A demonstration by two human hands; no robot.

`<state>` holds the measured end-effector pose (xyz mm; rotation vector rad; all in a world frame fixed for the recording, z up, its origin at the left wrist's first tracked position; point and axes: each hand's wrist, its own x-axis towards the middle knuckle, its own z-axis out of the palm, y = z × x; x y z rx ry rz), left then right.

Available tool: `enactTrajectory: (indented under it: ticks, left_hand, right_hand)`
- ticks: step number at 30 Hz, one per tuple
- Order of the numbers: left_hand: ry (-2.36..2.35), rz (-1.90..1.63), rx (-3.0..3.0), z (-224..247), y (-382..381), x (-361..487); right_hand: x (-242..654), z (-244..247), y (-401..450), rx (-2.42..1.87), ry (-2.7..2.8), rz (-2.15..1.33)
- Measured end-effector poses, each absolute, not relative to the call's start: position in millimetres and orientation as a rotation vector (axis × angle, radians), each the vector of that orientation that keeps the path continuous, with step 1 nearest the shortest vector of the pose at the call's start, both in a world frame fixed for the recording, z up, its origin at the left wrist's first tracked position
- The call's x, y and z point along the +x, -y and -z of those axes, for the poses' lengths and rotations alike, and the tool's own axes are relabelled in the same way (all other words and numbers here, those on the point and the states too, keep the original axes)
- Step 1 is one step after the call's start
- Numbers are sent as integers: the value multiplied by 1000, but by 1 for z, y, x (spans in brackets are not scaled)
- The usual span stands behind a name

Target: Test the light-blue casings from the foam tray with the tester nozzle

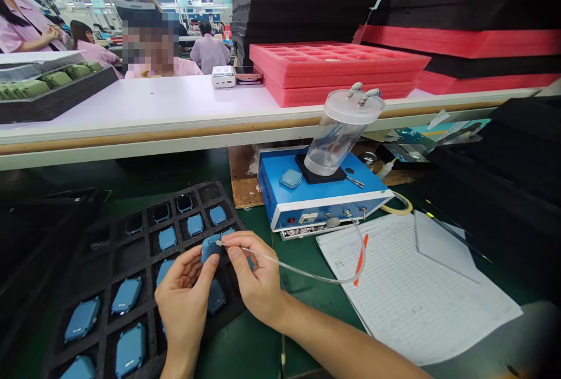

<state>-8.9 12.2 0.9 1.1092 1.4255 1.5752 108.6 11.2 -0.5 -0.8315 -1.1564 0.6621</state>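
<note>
Between the fingers and thumb of my left hand (pixel 188 285) is a small blue watch-like case (pixel 210 249), held up over the foam tray. My right hand (pixel 256 274) pinches the end of a clear thin tube (pixel 302 275), its tip against the side of the case. From there the tube curves right and up to a fitting on the front of a blue box-shaped device (pixel 284 207). Below my hands lies the black foam tray (pixel 146 274), whose compartments hold several blue cases (pixel 127 295) and a few dark-faced ones (pixel 162 212).
On the device stand a clear cylinder (pixel 333 134) and another blue case (pixel 291 178). Gridded papers (pixel 407 280) lie to the right. A white shelf (pixel 175 101) crosses above, bearing red foam trays (pixel 333 69) and black foam stacks (pixel 302 5). Several people in pink sit or stand beyond.
</note>
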Motion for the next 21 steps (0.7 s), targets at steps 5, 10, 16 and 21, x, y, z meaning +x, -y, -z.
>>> enactTrajectory:
  ticks: [5,10,16,21]
  left_hand:
    - [-1467,-1507,1357,-13,-7,-21]
    - [-2095,-1142,1822,-44,-24,-92]
    - [-2292,-1006,1775,-41,-46,-137]
    - [-2339,-1103,1846,-54,-34,-140]
  right_hand:
    - [110,7,-3,-902,1176,-664]
    - [109,14,1,-910,1158,-728]
    - [110,12,3,-913,1168,-738]
    - [109,8,2,-927,1152,-728]
